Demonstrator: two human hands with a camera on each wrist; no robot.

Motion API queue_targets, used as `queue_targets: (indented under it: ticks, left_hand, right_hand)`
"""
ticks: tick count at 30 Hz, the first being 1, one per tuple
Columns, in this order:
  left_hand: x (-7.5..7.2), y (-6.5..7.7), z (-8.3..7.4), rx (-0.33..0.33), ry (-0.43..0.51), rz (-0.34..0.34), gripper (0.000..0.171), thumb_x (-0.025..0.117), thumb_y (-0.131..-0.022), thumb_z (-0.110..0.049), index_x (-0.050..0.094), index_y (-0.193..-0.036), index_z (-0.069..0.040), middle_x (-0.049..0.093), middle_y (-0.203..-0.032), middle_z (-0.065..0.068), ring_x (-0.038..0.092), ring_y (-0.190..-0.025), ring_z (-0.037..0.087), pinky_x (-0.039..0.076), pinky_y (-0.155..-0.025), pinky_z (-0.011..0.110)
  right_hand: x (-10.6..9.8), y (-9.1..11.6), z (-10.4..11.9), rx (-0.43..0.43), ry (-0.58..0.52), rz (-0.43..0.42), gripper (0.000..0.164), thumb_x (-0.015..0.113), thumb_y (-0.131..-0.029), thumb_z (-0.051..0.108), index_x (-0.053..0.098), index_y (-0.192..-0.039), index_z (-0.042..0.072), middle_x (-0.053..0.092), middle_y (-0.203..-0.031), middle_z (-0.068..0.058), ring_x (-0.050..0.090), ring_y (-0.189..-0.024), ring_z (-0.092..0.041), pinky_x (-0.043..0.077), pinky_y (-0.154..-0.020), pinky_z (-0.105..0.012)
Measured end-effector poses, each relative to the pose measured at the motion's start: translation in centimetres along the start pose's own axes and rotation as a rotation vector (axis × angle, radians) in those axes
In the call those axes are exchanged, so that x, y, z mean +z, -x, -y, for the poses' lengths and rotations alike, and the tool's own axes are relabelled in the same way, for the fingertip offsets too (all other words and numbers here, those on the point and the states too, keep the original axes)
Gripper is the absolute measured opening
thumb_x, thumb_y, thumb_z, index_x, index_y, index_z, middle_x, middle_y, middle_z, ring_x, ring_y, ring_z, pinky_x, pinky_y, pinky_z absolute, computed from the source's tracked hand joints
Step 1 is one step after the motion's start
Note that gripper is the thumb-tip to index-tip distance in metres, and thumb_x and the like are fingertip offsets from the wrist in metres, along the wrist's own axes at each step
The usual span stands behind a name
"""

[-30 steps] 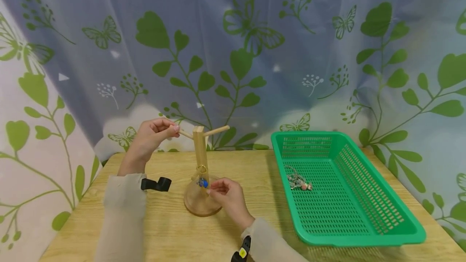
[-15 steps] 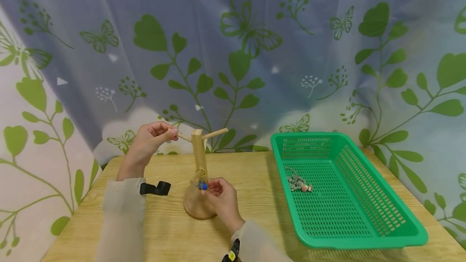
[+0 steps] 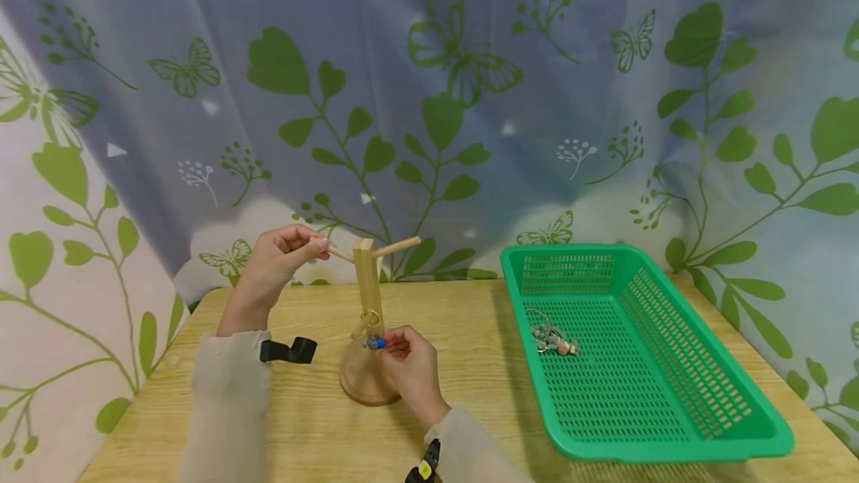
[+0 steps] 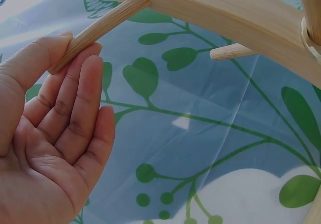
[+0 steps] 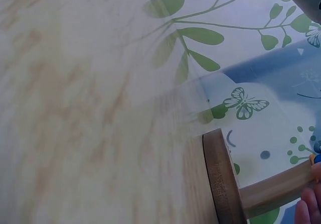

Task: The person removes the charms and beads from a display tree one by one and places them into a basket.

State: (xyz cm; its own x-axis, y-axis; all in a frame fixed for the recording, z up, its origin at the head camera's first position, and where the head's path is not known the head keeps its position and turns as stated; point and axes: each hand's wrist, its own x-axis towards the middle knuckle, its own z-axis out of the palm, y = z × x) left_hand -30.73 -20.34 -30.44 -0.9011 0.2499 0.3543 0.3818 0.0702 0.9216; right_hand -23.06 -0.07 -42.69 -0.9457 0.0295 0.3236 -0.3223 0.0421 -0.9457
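A wooden stand point(image 3: 368, 282) with a round base and several pegs rises from the table. My left hand point(image 3: 278, 263) pinches its upper left peg point(image 4: 103, 30) near the end between thumb and fingers. On the lower front peg point(image 3: 359, 330) hangs a keychain by its gold ring point(image 3: 370, 316). My right hand point(image 3: 414, 369) pinches the small blue charm point(image 3: 379, 343) of that keychain, in front of the post. In the right wrist view only the fingertips point(image 5: 312, 204) show at the right edge, beside the post point(image 5: 276, 190).
To the right stands a green plastic basket point(image 3: 671, 450) with perforated walls. Silvery keychains point(image 3: 552, 340), one with a pinkish charm, lie against its left side. A patterned curtain point(image 3: 436, 170) hangs behind the wooden table point(image 3: 302, 408).
My right hand has shifted slightly left, closer to the post, with the blue charm still pinched. My left hand keeps its hold on the upper peg. The head view has tilted a little.
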Motion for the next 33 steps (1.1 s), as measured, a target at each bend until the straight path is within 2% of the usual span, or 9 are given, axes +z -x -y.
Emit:
queue_targets:
  ticks: [11, 14, 19, 26, 29, 33]
  left_hand:
    - [0.5, 0.0, -0.1, -0.003, -0.018, -0.012, 0.007, 0.065, -0.091, -0.018, 0.067, -0.084, -0.016, 0.067, -0.077, -0.009, 0.06, -0.081, 0.011, 0.045, -0.084, 0.027]
    - [0.5, 0.0, -0.2, 0.001, -0.023, -0.01, 0.007, 0.065, -0.091, -0.018, 0.067, -0.085, -0.016, 0.067, -0.078, -0.009, 0.061, -0.082, 0.012, 0.045, -0.084, 0.026]
    - [0.3, 0.1, -0.1, -0.008, -0.004, -0.02, 0.006, 0.065, -0.091, -0.017, 0.067, -0.086, -0.014, 0.067, -0.078, -0.008, 0.062, -0.081, 0.013, 0.045, -0.085, 0.025]
    - [0.4, 0.2, 0.0, -0.011, 0.009, -0.017, 0.006, 0.064, -0.091, -0.017, 0.067, -0.086, -0.014, 0.067, -0.078, -0.007, 0.062, -0.082, 0.013, 0.045, -0.087, 0.025]
    - [0.3, 0.1, 0.0, 0.002, 0.017, -0.018, 0.006, 0.064, -0.091, -0.015, 0.067, -0.086, -0.013, 0.067, -0.078, -0.007, 0.063, -0.08, 0.013, 0.046, -0.085, 0.024]
    - [0.2, 0.0, 0.1, 0.012, 0.022, -0.012, 0.007, 0.064, -0.091, -0.014, 0.067, -0.085, -0.013, 0.067, -0.078, -0.007, 0.063, -0.079, 0.013, 0.046, -0.084, 0.024]
  right_hand:
    - [-0.7, 0.0, 0.1, -0.013, 0.03, 0.029, 0.012, 0.063, -0.075, -0.015, 0.062, -0.087, -0.01, 0.065, -0.085, -0.022, 0.061, -0.076, -0.021, 0.051, -0.07, -0.021]
    - [-0.8, -0.1, 0.3, -0.035, 0.033, 0.056, 0.011, 0.062, -0.077, -0.015, 0.062, -0.086, -0.01, 0.065, -0.085, -0.022, 0.061, -0.077, -0.022, 0.051, -0.071, -0.022]
    - [-0.8, -0.1, 0.7, -0.054, 0.03, 0.113, 0.008, 0.064, -0.08, -0.011, 0.062, -0.087, -0.009, 0.064, -0.086, -0.02, 0.06, -0.078, -0.015, 0.051, -0.072, -0.023]
    - [-0.8, -0.9, -1.2, -0.083, 0.017, 0.15, 0.011, 0.069, -0.08, -0.006, 0.064, -0.089, -0.001, 0.065, -0.088, -0.014, 0.059, -0.078, -0.01, 0.053, -0.072, -0.024]
    - [-0.9, -1.0, -0.9, -0.108, 0.023, 0.174, 0.012, 0.069, -0.079, -0.005, 0.065, -0.089, 0.0, 0.066, -0.087, -0.012, 0.06, -0.076, -0.009, 0.053, -0.071, -0.024]
    - [-1.1, -1.1, 0.1, -0.072, 0.019, 0.223, 0.011, 0.07, -0.078, -0.005, 0.065, -0.087, 0.0, 0.066, -0.086, -0.012, 0.06, -0.075, -0.008, 0.052, -0.072, -0.023]
